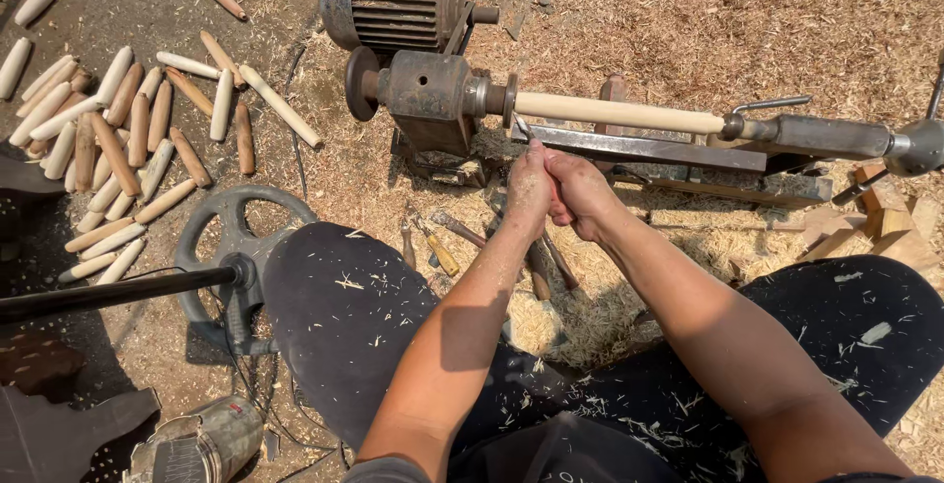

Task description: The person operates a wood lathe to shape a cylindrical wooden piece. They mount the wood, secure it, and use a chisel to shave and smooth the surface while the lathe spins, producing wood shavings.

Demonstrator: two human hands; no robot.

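Both hands meet at the lathe's tool rest [639, 149]: left hand [528, 191] and right hand [582, 195] have fingers wrapped tight round a chisel [524, 130], its handle hidden in the grip. The pale wooden spindle [619, 113] runs from 12 toward 2 o'clock. Sawdust lies open at 1 o'clock; turned pegs [118, 149] crowd 10 o'clock.

A lathe [433, 99] sits in sawdust: motor [393, 1] behind it, pile of wooden rods [118, 139] to its left, hand tools [442, 247] before it.

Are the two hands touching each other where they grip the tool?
Touching. The head view shows the left hand pressed against the right hand, no gap between them, around the tool.
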